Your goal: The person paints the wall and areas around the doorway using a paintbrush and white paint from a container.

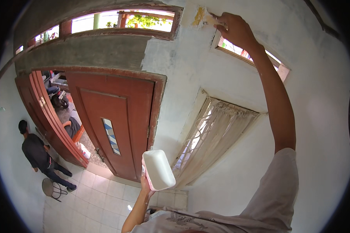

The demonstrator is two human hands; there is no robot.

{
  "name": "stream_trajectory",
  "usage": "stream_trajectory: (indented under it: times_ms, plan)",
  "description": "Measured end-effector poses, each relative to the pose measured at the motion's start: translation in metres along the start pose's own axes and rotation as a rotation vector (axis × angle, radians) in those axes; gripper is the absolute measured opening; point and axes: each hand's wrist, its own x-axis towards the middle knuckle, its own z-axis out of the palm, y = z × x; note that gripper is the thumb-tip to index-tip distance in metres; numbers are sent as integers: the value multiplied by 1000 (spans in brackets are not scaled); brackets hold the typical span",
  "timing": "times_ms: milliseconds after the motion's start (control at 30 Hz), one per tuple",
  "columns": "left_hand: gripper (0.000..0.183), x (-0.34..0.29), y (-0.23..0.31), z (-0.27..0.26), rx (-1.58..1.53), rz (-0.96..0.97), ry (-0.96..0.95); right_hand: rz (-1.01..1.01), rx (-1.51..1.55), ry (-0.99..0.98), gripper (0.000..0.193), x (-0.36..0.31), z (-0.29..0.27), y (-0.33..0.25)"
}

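Note:
My right hand [234, 30] is raised high against the wall, fingers closed on a putty knife [209, 19] smeared with white. A yellowish patch [199, 16] shows on the wall at its blade, between two window openings. Lower down, my left hand [145, 181] grips a white rectangular tray [158, 170] from its left side. White residue marks that hand, and the tray's inside looks white, so how much filler it holds is hard to make out.
A red-brown door [112, 116] stands beside an open doorway. Right of it hangs a beige curtain [217, 136] over a barred window. At far left a person [39, 153] in dark clothes stands near a round stool [48, 187]. Another person [72, 127] is partly visible outside.

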Motion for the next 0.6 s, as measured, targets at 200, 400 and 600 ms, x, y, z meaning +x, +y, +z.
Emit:
stream_trajectory:
  times_ms: [200, 400, 600]
  plan:
    - [55, -3, 5, -2, 60, 13, -6, -25, 124, -36, 27, -34, 24, -15]
    - [54, -12, 5, 9, 55, 39, -39, -16, 189, -137, 28, -69, 32, -39]
    - [53, -12, 5, 11, 94, 36, -40, -44, 261, -218, 27, -107, 41, -52]
